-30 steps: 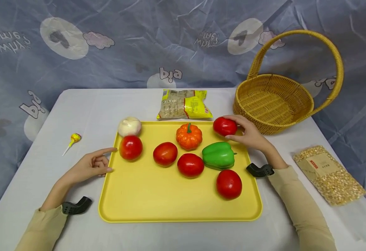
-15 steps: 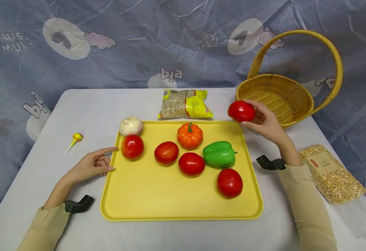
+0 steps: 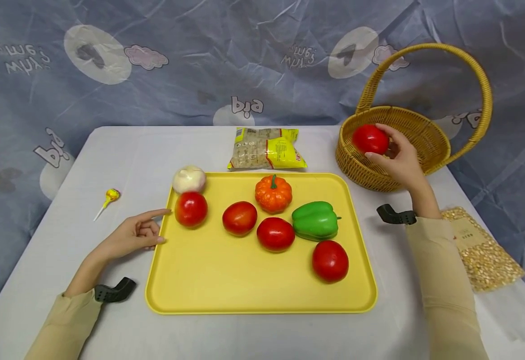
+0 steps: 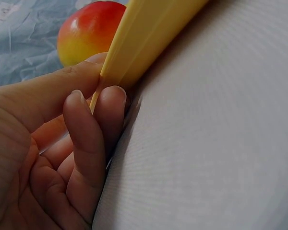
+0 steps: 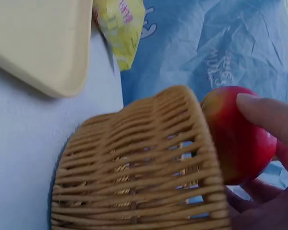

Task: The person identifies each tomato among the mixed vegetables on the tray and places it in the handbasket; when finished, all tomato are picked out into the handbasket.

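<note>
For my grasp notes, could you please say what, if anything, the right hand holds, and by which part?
The right hand holds a red fruit by the end facing the palm, between thumb and fingers.

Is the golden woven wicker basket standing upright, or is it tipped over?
Upright: the golden woven wicker basket stands on the white table, its mouth facing up and handle arching above.

The held fruit (image 5: 235, 143) is red with a yellow patch. The basket (image 3: 361, 172) is golden brown, the tray (image 3: 226, 280) yellow, the pepper (image 3: 315, 221) green. The back cloth (image 3: 226, 55) is blue-grey with pink clouds.
</note>
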Motion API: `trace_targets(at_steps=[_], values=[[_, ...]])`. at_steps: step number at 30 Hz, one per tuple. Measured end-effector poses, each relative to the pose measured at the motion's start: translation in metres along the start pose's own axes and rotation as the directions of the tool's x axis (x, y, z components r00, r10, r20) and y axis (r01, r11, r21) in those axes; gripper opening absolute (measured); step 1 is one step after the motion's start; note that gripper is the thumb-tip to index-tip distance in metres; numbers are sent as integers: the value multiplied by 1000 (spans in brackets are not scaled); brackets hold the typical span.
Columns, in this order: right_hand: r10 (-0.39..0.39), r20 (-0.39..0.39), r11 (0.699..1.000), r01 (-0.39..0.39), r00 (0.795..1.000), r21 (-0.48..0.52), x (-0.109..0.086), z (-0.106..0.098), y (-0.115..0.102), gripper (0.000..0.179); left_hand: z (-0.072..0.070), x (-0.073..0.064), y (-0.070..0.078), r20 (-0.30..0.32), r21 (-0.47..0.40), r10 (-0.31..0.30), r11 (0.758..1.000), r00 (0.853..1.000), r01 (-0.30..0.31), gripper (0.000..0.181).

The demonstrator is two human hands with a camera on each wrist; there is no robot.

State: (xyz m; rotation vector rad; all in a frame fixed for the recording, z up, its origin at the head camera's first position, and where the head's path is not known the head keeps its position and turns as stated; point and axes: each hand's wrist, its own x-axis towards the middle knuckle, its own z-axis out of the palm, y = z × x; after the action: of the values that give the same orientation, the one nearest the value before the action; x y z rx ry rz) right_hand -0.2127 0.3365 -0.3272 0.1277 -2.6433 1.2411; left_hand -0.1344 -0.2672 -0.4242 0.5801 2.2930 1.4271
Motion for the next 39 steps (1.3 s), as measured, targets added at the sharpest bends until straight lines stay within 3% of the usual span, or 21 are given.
trace_targets(at_steps=[7, 14, 20, 29, 39], values=[[166, 67, 980, -157, 984, -123, 21, -6, 18, 68, 0, 0, 0, -2, -13, 12, 1000, 1000, -12, 64], [247, 127, 956, -220, 961, -195, 42, -9, 36, 71, 1, 0, 0, 9, -32, 5, 999, 1000, -5, 64], [278, 148, 945, -242, 949, -221, 50, -9, 47, 72, 1, 1, -1, 13, -36, 27, 999, 1000, -27, 63], [282, 181, 937, -230, 942, -265, 55, -9, 49, 72, 0, 0, 0, 4, -27, 4, 1000, 1000, -4, 64], [303, 182, 936, -257, 935, -241, 56, -11, 50, 76, 1, 0, 0, 3, -20, -6, 1000, 1000, 6, 64]])
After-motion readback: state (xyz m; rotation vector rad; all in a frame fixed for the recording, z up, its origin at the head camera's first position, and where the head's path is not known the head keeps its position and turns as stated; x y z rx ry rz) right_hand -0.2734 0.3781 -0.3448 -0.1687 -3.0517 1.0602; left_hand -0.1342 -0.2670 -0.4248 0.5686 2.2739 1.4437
